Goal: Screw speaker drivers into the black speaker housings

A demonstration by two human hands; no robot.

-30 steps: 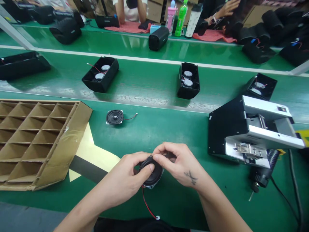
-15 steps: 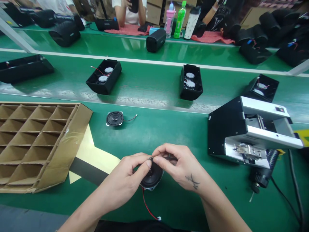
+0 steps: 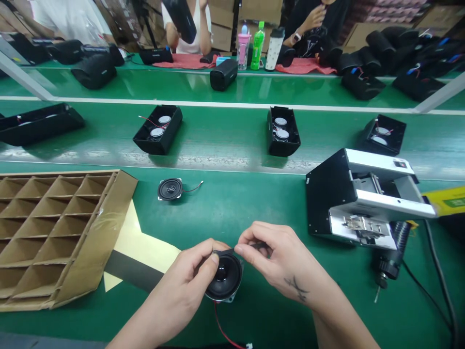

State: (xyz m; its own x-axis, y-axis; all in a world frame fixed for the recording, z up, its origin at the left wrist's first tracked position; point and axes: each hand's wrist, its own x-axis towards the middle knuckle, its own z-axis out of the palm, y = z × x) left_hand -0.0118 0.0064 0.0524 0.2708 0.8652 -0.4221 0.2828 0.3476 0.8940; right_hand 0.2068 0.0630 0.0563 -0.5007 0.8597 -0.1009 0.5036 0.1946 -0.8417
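Note:
A round black speaker driver [image 3: 225, 281] lies on the green bench between my hands, its red wire trailing toward me to a white plug. A thin black strip [image 3: 226, 252] stretches along the speaker's far rim. Its left part is pinched between the thumb and fingers of my left hand [image 3: 191, 274], which also rests against the speaker's left side. The other end is gripped by my right hand [image 3: 278, 254], thumb against forefinger, just off the rim. My left hand partly hides the speaker's left edge.
A divided cardboard box [image 3: 61, 232] stands left, beside yellow backing paper [image 3: 145, 242]. A second speaker [image 3: 170, 189] lies farther back. At right are a black-and-white machine [image 3: 334, 194] and an electric screwdriver [image 3: 387, 261]. Black speaker housings [image 3: 284, 131] line the belt; people sit across it.
My hands have drawn apart, so more of the black strip shows stretched between them. More of the speaker's face is uncovered. The view has tilted up a little.

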